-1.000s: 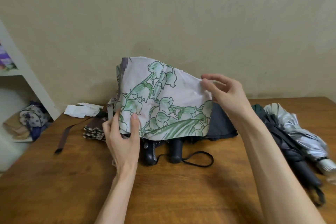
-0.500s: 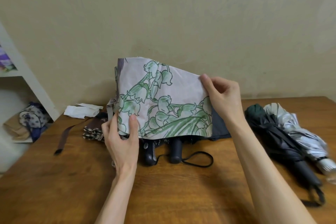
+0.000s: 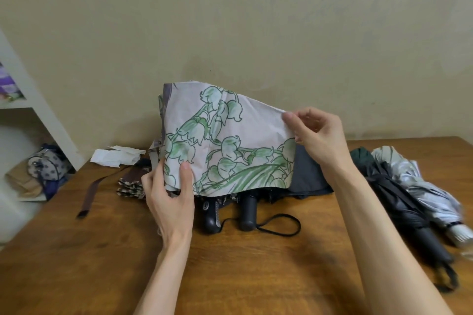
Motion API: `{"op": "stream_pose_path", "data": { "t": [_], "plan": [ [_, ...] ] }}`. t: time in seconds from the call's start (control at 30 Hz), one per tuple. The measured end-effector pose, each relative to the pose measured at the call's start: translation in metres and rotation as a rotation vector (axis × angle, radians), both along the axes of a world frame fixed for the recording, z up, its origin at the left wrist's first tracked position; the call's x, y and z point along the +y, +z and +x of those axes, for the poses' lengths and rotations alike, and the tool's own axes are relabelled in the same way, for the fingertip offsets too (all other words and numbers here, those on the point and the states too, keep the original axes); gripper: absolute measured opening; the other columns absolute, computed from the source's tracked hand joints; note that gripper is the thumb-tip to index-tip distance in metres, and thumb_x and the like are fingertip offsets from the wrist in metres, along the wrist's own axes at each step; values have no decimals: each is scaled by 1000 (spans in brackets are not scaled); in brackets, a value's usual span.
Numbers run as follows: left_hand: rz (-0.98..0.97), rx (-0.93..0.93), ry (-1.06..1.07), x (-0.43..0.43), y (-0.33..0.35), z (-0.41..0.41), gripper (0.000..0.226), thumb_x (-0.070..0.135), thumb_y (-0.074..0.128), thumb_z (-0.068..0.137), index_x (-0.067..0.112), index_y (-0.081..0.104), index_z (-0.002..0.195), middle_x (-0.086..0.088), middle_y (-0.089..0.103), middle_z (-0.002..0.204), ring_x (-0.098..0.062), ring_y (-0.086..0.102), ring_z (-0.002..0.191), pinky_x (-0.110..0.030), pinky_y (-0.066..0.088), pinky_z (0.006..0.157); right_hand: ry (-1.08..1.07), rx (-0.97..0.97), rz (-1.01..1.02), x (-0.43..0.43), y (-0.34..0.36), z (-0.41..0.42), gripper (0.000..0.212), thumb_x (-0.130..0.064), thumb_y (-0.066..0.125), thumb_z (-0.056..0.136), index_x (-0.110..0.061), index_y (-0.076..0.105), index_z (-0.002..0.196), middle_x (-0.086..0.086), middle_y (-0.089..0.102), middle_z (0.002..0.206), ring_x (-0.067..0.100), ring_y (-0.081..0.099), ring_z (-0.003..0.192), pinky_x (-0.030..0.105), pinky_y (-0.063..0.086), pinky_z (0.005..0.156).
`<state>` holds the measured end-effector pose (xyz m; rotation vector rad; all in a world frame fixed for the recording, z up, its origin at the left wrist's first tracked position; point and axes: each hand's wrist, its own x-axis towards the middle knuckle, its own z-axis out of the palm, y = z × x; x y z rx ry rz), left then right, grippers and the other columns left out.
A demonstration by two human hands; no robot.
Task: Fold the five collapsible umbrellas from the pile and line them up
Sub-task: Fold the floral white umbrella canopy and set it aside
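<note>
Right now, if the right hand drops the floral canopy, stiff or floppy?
Likely floppy: the floral canopy sags in soft folds between left hand and right hand. Probably light, since a fingertip pinch lifts its corner.

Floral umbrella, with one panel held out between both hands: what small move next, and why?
Probably swing the right hand leftward, folding its pinched panel edge toward the left hand. On the floral umbrella that panel is spread flat and taut, and the left hand grips the lower left side, so a pleat looks ready to lay over.
</note>
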<state>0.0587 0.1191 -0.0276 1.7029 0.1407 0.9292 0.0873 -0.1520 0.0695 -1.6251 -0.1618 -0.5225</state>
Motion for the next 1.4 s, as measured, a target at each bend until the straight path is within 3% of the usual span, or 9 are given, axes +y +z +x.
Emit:
{"op": "stream_pose_path", "data": {
  "t": [0.23, 0.33, 0.5, 0.63, 0.8, 1.03, 1.1, 1.2, 1.4],
  "plan": [
    [5, 50, -8, -6, -1, 1, 60, 58, 64, 99, 18, 62, 143, -1, 53, 127, -8, 57, 116, -17, 43, 97, 92, 140, -121, 15, 3, -5, 39, -51, 73, 96, -12, 76, 103, -10, 78, 94, 7, 74, 88, 32, 59, 80],
    [0, 55, -15, -8, -1, 0, 66, 62, 62, 98, 21, 56, 149, 1, 49, 130, -3, 55, 116, -22, 42, 98, 15, 99, -177, 17, 1, -5, 20, -28, 76, 99, -9, 80, 101, 6, 82, 93, 25, 80, 91, 54, 64, 81],
    [97, 61, -63, -13, 0, -4, 72, 59, 35, 101, 15, 41, 158, 1, 36, 133, 25, 50, 97, -7, 42, 74, 219, 96, 58, 22, 14, -14, 23, -21, 63, 107, -4, 79, 107, 13, 82, 98, 25, 79, 88, 40, 63, 81],
    [133, 70, -149, -19, 0, -9, 97, 86, 18, 93, 19, 30, 163, 10, 28, 134, 18, 56, 96, -7, 45, 65, 321, 81, 150, 48, 20, -13, 26, -26, 64, 107, -7, 79, 114, 23, 78, 111, 29, 73, 98, 44, 60, 93],
    [81, 5, -249, -19, -3, -13, 93, 91, 19, 90, 32, 32, 160, 10, 31, 139, 3, 60, 108, -43, 63, 71, 366, 47, 68, 92, 30, -6, 19, -21, 65, 106, -8, 78, 103, 6, 74, 95, 16, 68, 85, 25, 58, 80],
    [-27, -57, -297, -21, 11, -24, 53, 97, 21, 85, 87, 13, 136, 19, 30, 154, 4, 52, 131, -34, 59, 96, 507, 29, -47, 119, 36, -3, 24, -22, 59, 110, -15, 71, 129, 9, 78, 113, 26, 77, 97, 29, 59, 83],
    [-97, -53, -312, -21, 11, -24, 51, 101, 23, 81, 90, 16, 131, 24, 33, 153, 16, 48, 130, -20, 55, 98, 405, -79, -176, 118, 31, 3, 26, -8, 68, 103, -17, 72, 128, 6, 77, 111, 22, 76, 94, 31, 59, 83],
    [-142, 1, -315, -21, 7, -21, 52, 101, 25, 81, 90, 19, 131, 3, 37, 164, -10, 54, 137, -49, 58, 103, 243, -232, -430, 119, 20, 11, 40, -6, 82, 90, -22, 73, 125, -2, 70, 111, 15, 67, 93, 33, 57, 85],
    [-55, -2, -224, -24, 6, -18, 47, 78, 41, 97, 79, 28, 143, 13, 30, 166, -5, 43, 146, -48, 49, 116, 137, -402, -608, 130, 3, 11, 37, -28, 84, 92, -25, 73, 127, -7, 60, 127, 13, 55, 126, 37, 47, 105]
  ]
}}
